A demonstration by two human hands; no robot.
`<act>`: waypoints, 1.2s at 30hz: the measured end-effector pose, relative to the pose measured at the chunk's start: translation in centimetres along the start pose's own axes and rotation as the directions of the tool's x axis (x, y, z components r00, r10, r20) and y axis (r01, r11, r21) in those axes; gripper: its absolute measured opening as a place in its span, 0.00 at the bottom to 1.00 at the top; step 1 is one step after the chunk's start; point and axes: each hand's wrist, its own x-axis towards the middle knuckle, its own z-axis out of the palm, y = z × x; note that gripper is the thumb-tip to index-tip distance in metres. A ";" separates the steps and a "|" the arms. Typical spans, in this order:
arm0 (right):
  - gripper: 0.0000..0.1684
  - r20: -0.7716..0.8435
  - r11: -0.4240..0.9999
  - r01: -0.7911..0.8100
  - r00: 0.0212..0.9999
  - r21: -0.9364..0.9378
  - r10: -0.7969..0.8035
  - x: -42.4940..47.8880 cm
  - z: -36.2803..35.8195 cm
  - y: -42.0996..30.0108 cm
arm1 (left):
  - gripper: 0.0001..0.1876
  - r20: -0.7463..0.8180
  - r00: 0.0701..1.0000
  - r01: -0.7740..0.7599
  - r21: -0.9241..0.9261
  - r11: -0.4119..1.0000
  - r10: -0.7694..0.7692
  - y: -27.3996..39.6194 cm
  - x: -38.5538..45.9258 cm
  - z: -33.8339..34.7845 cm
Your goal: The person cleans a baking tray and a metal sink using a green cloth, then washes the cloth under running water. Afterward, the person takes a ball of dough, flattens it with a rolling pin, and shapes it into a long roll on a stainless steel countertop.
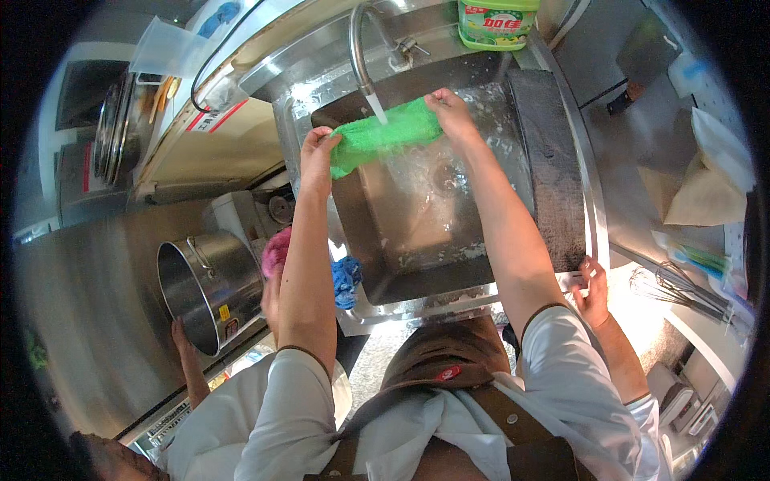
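A green cleaning cloth point(388, 135) is stretched over a stainless steel sink point(421, 240), with both of my hands on it. My left hand point(319, 153) pinches its left end, and my right hand point(452, 114) grips the right end. From the curved metal faucet point(356, 54), water falls through a white nozzle point(377, 108) onto the cloth and runs off into the basin. White bits float in the water. A dark board or mat point(550, 174) lies along the basin's right side.
A blue scrubber point(346, 281) sits on the sink's left front rim. Co-workers' hands are beside a large steel pot point(222, 288), on a pink cloth point(275, 252) and near the sink's right corner. A green detergent jug point(498, 24) stands behind the sink. Whisks point(680, 288) lie right.
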 end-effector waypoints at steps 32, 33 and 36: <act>0.22 0.458 0.626 -0.550 0.828 0.553 0.323 -6.7 3.5 0.0 | 0.22 0.283 0.915 -0.391 0.446 0.805 0.287 -0.5 -4.4 7.7; 0.22 0.553 0.547 -0.595 0.790 0.588 0.265 -7.2 3.4 -0.8 | 0.23 0.366 0.850 -0.511 0.744 0.430 0.378 -0.8 -5.3 7.4; 0.20 0.444 0.657 -0.506 0.852 0.559 0.278 -8.5 3.8 -1.7 | 0.24 0.494 0.738 -0.666 0.644 0.377 0.460 -0.1 -7.5 6.0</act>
